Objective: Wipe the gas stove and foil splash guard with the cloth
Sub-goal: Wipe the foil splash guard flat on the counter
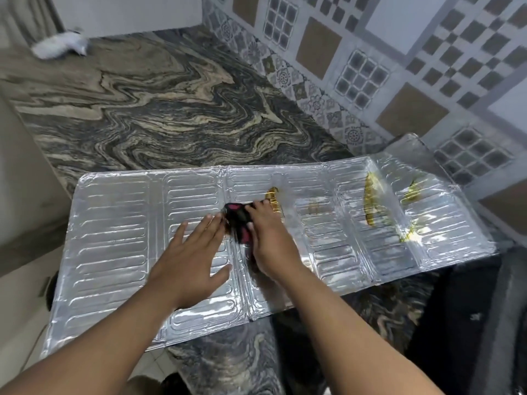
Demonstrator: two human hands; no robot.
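Now cloth [238, 220] bunched under right hand [269, 246]

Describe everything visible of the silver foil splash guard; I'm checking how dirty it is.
The silver embossed foil splash guard lies unfolded, flat on the swirled stone countertop, its near edge overhanging. Hinged panels carry raised oblong ribs. Yellow-brown grease streaks mark the right-hand panels. The left hand presses flat on it; the right hand pushes a dark red-patterned cloth over its middle.
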